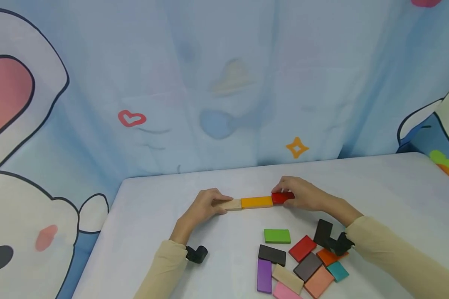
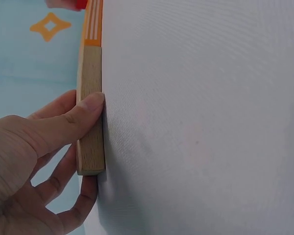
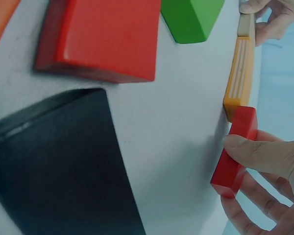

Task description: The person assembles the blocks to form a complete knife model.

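A row of blocks runs across the table: a plain wooden block at the left, a yellow-orange block in the middle, a red block at the right end. My left hand pinches the wooden block between thumb and fingers; in the left wrist view its thumb lies along the side of that block. With thumb and fingers my right hand grips the red block, which stands slightly angled against the end of the yellow-orange block in the right wrist view.
Loose blocks lie nearer me on the white table: green, red, purple, black, brown-grey, salmon, teal and others. A patterned blue curtain hangs behind.
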`<act>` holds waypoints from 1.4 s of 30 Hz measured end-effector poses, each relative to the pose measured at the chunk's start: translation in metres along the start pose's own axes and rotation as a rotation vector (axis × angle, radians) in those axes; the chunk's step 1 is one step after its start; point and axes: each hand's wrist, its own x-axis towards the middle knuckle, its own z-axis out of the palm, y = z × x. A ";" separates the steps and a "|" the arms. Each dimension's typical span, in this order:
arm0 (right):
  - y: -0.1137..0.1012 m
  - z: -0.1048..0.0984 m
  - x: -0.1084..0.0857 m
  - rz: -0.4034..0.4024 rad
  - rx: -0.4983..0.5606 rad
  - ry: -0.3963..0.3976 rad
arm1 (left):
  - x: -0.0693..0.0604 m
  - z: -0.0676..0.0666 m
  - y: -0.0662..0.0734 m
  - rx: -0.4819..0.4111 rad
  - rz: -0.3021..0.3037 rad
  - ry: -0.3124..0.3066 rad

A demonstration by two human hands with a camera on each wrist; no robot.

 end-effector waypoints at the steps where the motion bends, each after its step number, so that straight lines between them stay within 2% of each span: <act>1: 0.000 0.001 -0.001 0.009 -0.001 -0.001 | 0.001 0.000 0.001 -0.006 0.004 -0.003; 7: 0.000 0.004 -0.004 0.036 -0.020 -0.018 | 0.002 0.001 0.005 -0.009 -0.005 -0.017; 11: 0.000 0.005 -0.006 0.012 -0.041 -0.010 | 0.001 0.000 0.008 -0.010 -0.001 -0.017; 15: -0.002 0.006 -0.005 0.001 -0.047 0.000 | -0.001 0.000 0.007 0.017 0.004 -0.015; 23: -0.008 0.013 -0.001 0.031 -0.078 0.019 | -0.007 -0.003 0.003 0.046 0.008 -0.002; 35: -0.010 0.013 0.003 0.046 -0.033 0.023 | -0.009 -0.007 0.001 0.054 0.013 0.010; 42: -0.009 0.013 0.007 0.031 -0.008 0.021 | -0.011 -0.009 0.001 0.100 0.003 -0.002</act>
